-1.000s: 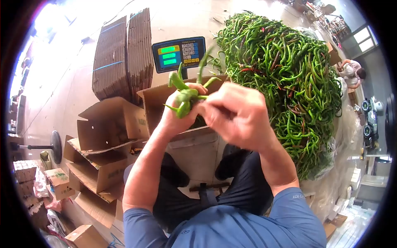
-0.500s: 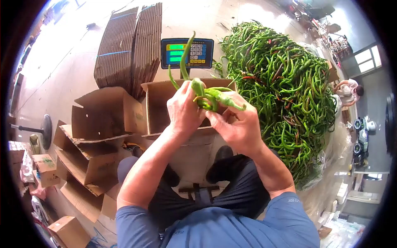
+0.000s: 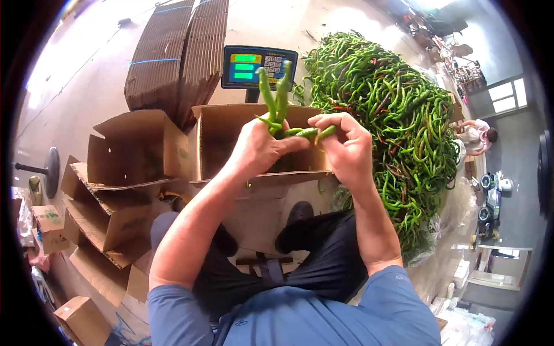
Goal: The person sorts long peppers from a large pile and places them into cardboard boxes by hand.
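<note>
My left hand is closed around several long green chili peppers, their tips pointing up and away from me. Close beside it, the fingers of my right hand pinch the end of a green pepper that lies across from the left hand's bunch. Both hands are above an open cardboard box, whose inside is partly hidden by my hands. Behind the box stands a weighing scale display with lit green readouts. To the right lies a big heap of green chili peppers, with a few red ones mixed in.
Open cardboard boxes stack up on the left. Flattened cardboard bundles stand behind them, tied with blue strap. A black fan is at far left. Another person sits beyond the heap on the right.
My hands have moved apart, the right one shifting right with a pepper's end in its fingers. The peppers in my left hand now point more upright. The whole view has shifted slightly.
</note>
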A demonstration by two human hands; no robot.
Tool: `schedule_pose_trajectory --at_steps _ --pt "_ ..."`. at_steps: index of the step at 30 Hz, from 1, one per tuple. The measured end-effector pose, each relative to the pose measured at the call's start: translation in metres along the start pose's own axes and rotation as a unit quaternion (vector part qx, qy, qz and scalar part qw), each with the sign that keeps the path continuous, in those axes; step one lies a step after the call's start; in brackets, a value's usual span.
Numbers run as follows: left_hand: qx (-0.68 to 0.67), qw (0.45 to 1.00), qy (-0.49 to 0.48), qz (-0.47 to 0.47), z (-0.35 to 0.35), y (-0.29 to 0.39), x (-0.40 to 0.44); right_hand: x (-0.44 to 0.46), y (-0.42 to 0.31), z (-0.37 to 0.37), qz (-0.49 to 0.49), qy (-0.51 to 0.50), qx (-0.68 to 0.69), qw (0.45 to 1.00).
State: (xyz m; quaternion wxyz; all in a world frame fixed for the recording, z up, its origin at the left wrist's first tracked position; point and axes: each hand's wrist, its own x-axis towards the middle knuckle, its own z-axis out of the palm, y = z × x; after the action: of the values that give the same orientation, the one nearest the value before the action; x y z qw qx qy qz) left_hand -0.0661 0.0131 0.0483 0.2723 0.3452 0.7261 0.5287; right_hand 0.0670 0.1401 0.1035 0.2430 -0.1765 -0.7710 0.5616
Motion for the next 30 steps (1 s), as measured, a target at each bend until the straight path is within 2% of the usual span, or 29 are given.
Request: schedule_pose_trajectory --at_steps 1,2,5,7,8,10,11,12,14,16,18,24,27,30 --pt "-0.08 0.995 -0.031 -0.043 -0.001 -0.002 0.004 0.003 0.004 -0.005 -0.004 -0.008 0.002 1.0" --pt "-0.103 0.993 -0.027 -0.055 -0.002 -0.004 0.003 0.005 0.006 -0.009 -0.007 -0.016 0.003 1.0" --pt "-0.094 0.992 -0.035 -0.073 -0.01 0.001 0.003 0.007 0.007 -0.02 -0.01 -0.054 0.004 0.998" --pt "-0.11 0.992 -0.005 -0.07 -0.009 0.0 0.002 0.01 0.005 -0.028 -0.049 -0.073 -0.032 0.996" --pt "-0.113 0.992 0.008 -0.06 -0.009 -0.002 0.003 0.008 -0.002 -0.036 -0.029 -0.088 -0.05 0.994" --pt "0.006 0.999 0.007 -0.038 -0.013 -0.011 0.008 0.009 -0.005 -0.052 -0.043 -0.065 0.001 0.997" --pt "0.022 1.0 -0.002 -0.007 -0.014 -0.022 0.012 0.011 -0.004 -0.061 -0.059 -0.042 0.013 0.997" --pt "0.084 0.996 -0.005 0.025 -0.018 -0.023 0.011 0.01 -0.007 -0.068 -0.068 -0.009 0.023 0.997" --pt "0.24 0.959 0.019 0.148 -0.017 -0.034 0.013 0.006 -0.016 -0.087 -0.067 0.053 0.026 0.996" --pt "0.365 0.923 -0.031 0.117 -0.014 -0.029 0.011 -0.003 -0.021 -0.107 -0.046 0.105 0.081 0.99" --pt "0.448 0.882 -0.074 0.126 -0.006 -0.038 0.013 -0.02 -0.009 -0.128 -0.029 0.137 0.132 0.981" --pt "0.537 0.81 -0.224 0.073 0.019 -0.04 0.012 -0.119 0.007 -0.202 0.057 0.314 0.139 0.938" --pt "0.55 0.802 -0.202 0.117 0.031 -0.03 -0.005 -0.197 0.018 -0.266 0.064 0.424 0.149 0.891" --pt "0.546 0.809 -0.191 0.103 0.036 -0.02 -0.017 -0.304 0.043 -0.343 0.044 0.517 0.179 0.836"
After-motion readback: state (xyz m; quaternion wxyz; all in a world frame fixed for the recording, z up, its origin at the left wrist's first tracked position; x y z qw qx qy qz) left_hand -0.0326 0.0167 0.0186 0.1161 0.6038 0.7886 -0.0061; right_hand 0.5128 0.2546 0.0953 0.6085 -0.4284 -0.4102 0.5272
